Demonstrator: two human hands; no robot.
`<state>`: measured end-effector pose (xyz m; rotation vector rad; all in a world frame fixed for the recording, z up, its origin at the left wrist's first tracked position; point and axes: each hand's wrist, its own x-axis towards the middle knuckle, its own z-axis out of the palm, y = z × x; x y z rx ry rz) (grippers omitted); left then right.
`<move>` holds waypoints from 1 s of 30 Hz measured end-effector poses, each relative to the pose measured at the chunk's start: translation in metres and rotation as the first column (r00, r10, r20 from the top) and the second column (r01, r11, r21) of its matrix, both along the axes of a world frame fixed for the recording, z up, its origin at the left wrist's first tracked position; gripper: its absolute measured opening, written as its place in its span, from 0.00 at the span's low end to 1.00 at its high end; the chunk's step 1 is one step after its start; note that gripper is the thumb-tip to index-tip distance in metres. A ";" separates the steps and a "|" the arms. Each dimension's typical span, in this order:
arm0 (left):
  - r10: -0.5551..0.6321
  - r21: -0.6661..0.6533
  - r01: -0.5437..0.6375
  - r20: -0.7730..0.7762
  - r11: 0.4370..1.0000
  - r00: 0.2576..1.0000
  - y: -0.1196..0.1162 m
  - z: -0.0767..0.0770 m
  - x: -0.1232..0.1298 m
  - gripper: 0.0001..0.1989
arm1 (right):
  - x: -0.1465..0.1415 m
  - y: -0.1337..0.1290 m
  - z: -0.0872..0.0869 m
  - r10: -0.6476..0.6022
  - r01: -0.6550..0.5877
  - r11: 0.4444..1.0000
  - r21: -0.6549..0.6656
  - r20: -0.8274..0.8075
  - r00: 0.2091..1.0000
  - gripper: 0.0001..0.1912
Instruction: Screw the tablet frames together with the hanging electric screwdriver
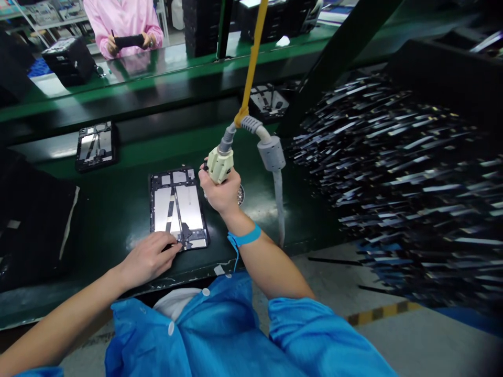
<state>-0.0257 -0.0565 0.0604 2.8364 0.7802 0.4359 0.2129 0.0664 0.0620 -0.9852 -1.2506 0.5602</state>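
An opened tablet (159,201), its silver inside and black ribbon strips showing, lies on the green bench in front of me. My left hand (151,257) is at its lower edge, fingers drawn together on a small spot; what they pinch, if anything, is too small to make out. To the right of the tablet, my right hand (222,195) is wrapped round a pale cream electric screwdriver (220,165) hanging from a yellow strap (253,57). Its lower end is hidden by the hand. Partly behind my right wrist shows a small round dish (241,195).
Another opened tablet (95,146) lies at left; a further one (269,99) is at back. A grey cable (278,199) hangs right of the screwdriver. Dense stacked dark parts (393,183) crowd the right. A dark stack (35,225) stands left. Opposite, a person in pink (126,26) holds a dark item.
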 end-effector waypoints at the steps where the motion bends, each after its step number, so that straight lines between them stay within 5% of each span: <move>1: -0.007 -0.001 0.007 -0.005 1.000 1.000 0.001 0.000 0.000 0.18 | 0.000 0.000 0.000 -0.001 0.001 1.000 0.001 0.001 1.000 0.10; 7: -0.023 -0.030 0.023 -0.002 0.999 1.000 0.002 0.001 0.000 0.18 | -0.001 0.000 -0.002 0.011 -0.011 1.000 0.017 0.004 1.000 0.09; 16: 0.101 0.028 -0.103 0.071 0.994 0.992 -0.006 -0.011 0.008 0.16 | 0.000 -0.001 -0.001 0.003 -0.003 1.000 0.004 0.007 1.000 0.10; 26: 0.355 0.104 -0.360 0.057 0.927 0.933 -0.028 -0.024 0.017 0.15 | 0.004 0.001 -0.006 0.009 -0.010 1.000 -0.022 -0.017 1.000 0.12; 30: 0.399 0.049 -0.408 0.130 0.912 0.907 -0.007 -0.036 0.020 0.14 | 0.009 0.004 -0.006 -0.010 0.009 1.000 -0.008 -0.049 0.999 0.11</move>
